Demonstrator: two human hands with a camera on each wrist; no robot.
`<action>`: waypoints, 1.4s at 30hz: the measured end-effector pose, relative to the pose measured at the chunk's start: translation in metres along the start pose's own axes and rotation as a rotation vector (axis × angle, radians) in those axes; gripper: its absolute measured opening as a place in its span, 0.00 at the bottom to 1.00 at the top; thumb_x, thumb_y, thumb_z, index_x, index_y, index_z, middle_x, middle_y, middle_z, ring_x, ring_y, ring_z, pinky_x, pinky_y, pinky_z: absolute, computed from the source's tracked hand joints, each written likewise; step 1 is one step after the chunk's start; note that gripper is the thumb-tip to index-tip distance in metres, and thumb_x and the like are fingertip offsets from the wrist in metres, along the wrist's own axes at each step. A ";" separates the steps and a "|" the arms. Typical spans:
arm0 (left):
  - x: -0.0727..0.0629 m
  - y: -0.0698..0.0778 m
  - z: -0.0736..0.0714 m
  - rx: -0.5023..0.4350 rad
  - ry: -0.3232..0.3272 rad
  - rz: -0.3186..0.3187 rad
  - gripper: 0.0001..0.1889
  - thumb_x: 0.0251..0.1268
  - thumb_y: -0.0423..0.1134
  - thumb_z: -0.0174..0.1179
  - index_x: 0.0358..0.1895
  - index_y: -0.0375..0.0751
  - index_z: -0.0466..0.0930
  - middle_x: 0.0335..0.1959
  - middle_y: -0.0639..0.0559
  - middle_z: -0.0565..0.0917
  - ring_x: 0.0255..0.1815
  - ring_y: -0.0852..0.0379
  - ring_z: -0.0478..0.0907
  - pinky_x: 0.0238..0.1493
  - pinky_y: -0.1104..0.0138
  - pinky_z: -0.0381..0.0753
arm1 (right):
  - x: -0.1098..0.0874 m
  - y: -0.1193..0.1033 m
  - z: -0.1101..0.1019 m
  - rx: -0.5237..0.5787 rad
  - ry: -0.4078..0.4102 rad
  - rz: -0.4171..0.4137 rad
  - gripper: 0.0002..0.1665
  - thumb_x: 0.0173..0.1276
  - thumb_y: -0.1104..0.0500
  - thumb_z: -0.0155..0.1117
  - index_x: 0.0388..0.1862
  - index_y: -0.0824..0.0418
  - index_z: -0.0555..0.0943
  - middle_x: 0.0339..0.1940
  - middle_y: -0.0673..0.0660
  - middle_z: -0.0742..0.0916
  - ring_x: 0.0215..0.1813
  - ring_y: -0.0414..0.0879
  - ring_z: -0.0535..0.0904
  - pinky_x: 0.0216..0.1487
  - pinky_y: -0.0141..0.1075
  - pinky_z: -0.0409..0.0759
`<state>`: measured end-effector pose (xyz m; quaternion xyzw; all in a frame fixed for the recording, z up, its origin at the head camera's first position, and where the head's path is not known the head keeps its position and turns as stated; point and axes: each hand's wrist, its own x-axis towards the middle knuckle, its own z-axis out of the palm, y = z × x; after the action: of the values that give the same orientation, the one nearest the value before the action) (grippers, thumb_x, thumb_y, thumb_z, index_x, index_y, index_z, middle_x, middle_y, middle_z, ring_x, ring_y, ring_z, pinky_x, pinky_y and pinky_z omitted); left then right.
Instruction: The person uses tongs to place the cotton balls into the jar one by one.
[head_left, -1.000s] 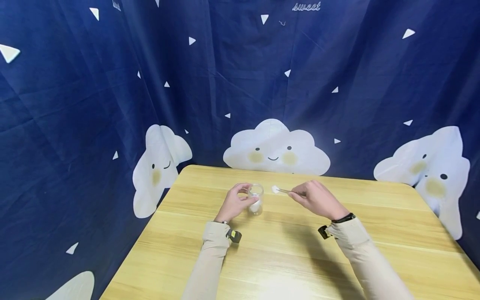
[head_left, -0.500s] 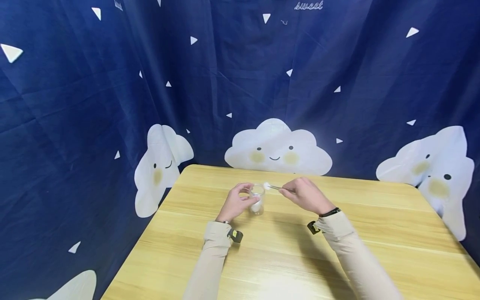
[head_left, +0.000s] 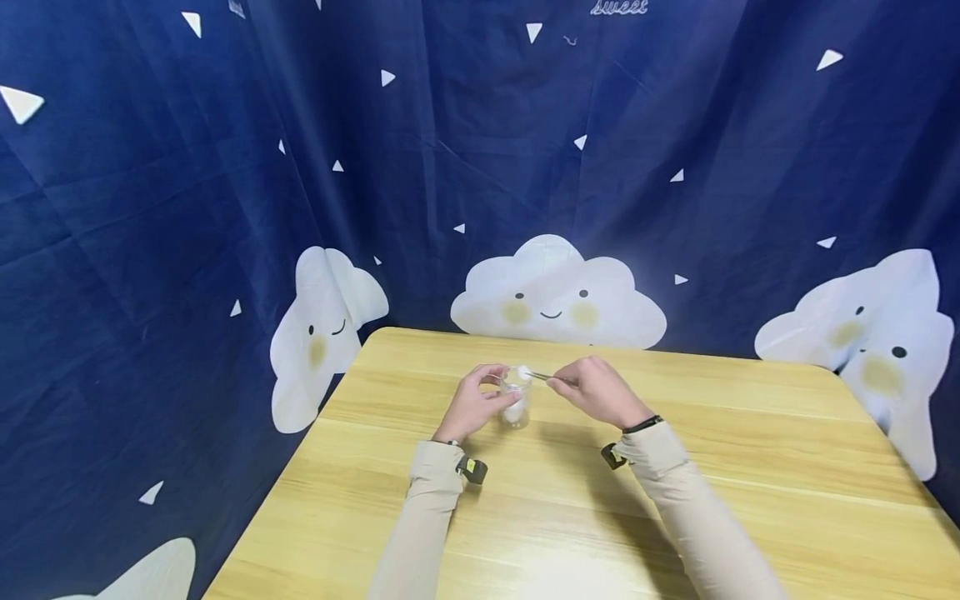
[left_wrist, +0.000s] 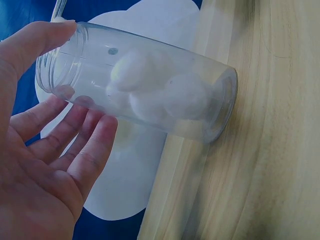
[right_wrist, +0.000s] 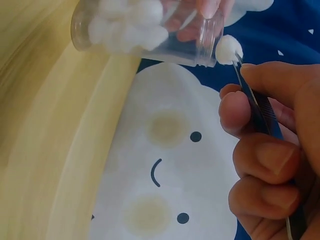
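Note:
A clear jar (left_wrist: pixel 165 55) stands upright on the wooden table, its mouth uncovered. Several white cotton balls (left_wrist: pixel 150 85) lie in its lower part. My left hand (head_left: pixel 474 406) grips the jar near its threaded neck, thumb on one side and fingertips on the other. Between thumb and fingers, my right hand (head_left: pixel 597 390) pinches a pair of metal tweezers (right_wrist: pixel 260 107). Their tips hold one cotton ball (right_wrist: pixel 229 49), which is right at the jar's rim. In the head view this ball overlaps the far right part of the mouth.
The wooden table (head_left: pixel 360 517) reaches back to a dark blue curtain (head_left: pixel 525 167) printed with white clouds and small triangles. A wrist camera (head_left: pixel 472 469) sits on the left wrist and another camera (head_left: pixel 612 456) on the right.
My right hand has moved left, bringing the tweezers and cotton ball from beside the jar to its mouth. The left hand keeps its grip on the jar in the same place.

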<state>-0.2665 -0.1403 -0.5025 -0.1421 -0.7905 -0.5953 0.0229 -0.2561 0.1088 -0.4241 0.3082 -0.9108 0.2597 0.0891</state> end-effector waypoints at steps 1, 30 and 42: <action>0.000 -0.001 0.001 -0.001 0.000 0.002 0.29 0.60 0.42 0.76 0.64 0.42 0.79 0.61 0.44 0.81 0.62 0.46 0.79 0.63 0.61 0.88 | 0.000 0.001 0.001 0.002 0.003 -0.001 0.13 0.73 0.57 0.67 0.25 0.51 0.88 0.14 0.40 0.75 0.19 0.33 0.65 0.23 0.27 0.64; 0.005 -0.003 0.003 -0.007 0.015 -0.032 0.30 0.58 0.42 0.77 0.64 0.42 0.79 0.62 0.44 0.80 0.62 0.46 0.78 0.63 0.58 0.87 | -0.031 0.015 -0.010 0.181 0.219 0.216 0.16 0.78 0.55 0.61 0.56 0.63 0.87 0.39 0.60 0.93 0.39 0.49 0.90 0.43 0.48 0.90; 0.003 0.001 0.001 0.003 0.011 -0.048 0.30 0.59 0.41 0.77 0.65 0.42 0.79 0.62 0.45 0.80 0.63 0.47 0.78 0.64 0.59 0.87 | -0.043 0.034 -0.011 -0.015 0.122 0.302 0.13 0.78 0.57 0.61 0.48 0.64 0.88 0.40 0.62 0.92 0.37 0.53 0.88 0.38 0.51 0.86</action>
<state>-0.2688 -0.1384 -0.5014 -0.1199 -0.7944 -0.5953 0.0132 -0.2431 0.1599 -0.4426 0.1509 -0.9416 0.2814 0.1066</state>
